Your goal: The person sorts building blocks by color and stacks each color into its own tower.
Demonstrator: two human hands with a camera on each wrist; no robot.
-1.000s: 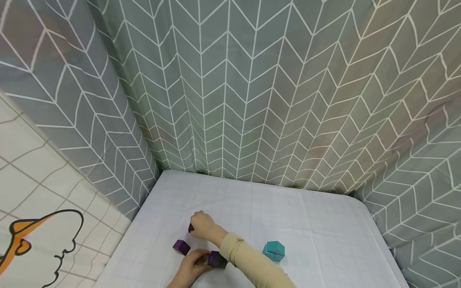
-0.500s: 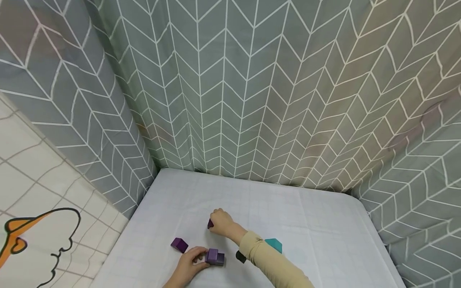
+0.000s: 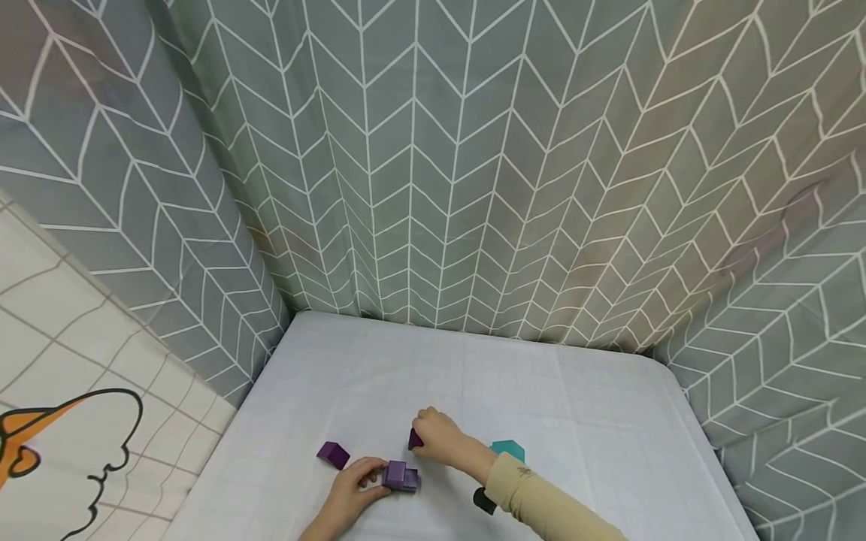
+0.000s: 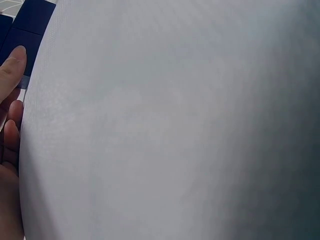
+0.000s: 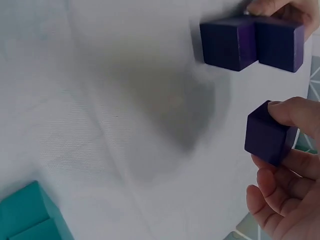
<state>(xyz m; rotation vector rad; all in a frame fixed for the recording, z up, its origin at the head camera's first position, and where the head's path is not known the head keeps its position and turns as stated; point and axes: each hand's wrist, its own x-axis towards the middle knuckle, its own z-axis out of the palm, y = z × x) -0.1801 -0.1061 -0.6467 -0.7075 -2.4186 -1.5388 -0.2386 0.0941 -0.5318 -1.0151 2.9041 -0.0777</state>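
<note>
In the head view my left hand (image 3: pixel 346 496) pinches a pair of joined-looking purple blocks (image 3: pixel 395 473) on the table, thumb on the near side and fingers on the far side. The left wrist view catches its thumb on a dark purple block (image 4: pixel 25 37) at the edge. Farther out, my right hand (image 3: pixel 443 438) holds a purple cube (image 3: pixel 415 440) between thumb and fingers. In the right wrist view that cube (image 5: pixel 267 132) is held apart from the purple pair (image 5: pixel 227 45). A loose purple block (image 3: pixel 333 454) lies left of my left hand.
Teal blocks (image 3: pixel 509 450) stand right of my right forearm, partly hidden by it in the head view. Beside the sleeve sits a dark block (image 3: pixel 484 501). The white-covered table (image 3: pixel 575 406) ends against a grey patterned curtain (image 3: pixel 446 188).
My right hand has moved right with the purple cube, past the pair. The sleeve has uncovered the pair and the dark block. My left hand keeps its hold on the pair.
</note>
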